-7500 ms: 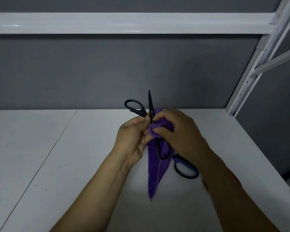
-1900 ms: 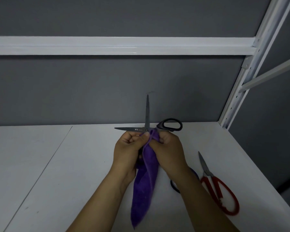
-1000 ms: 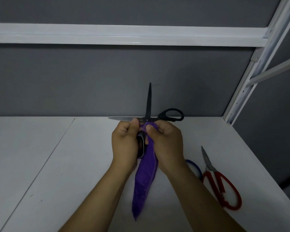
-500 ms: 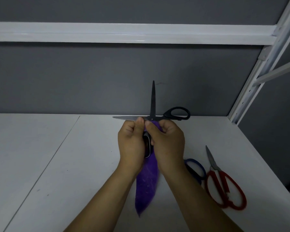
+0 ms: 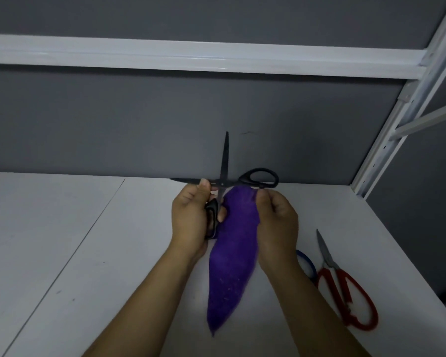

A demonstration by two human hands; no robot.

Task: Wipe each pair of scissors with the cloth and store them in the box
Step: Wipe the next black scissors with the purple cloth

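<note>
Fuzzy purple cloth (image 5: 233, 256) pinched in right hand (image 5: 277, 222) grip; left hand (image 5: 191, 222) clamps open black scissors (image 5: 223, 182).

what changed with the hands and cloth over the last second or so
The right hand moved right, away from the blade pivot, pulling the purple cloth off the black scissors. The left hand still holds them wide open by the lower handle. The red scissors stay on the shelf.

Fuzzy purple cloth (image 5: 233, 256); matt black scissors (image 5: 224, 163); smooth white shelf (image 5: 62, 240)
</note>
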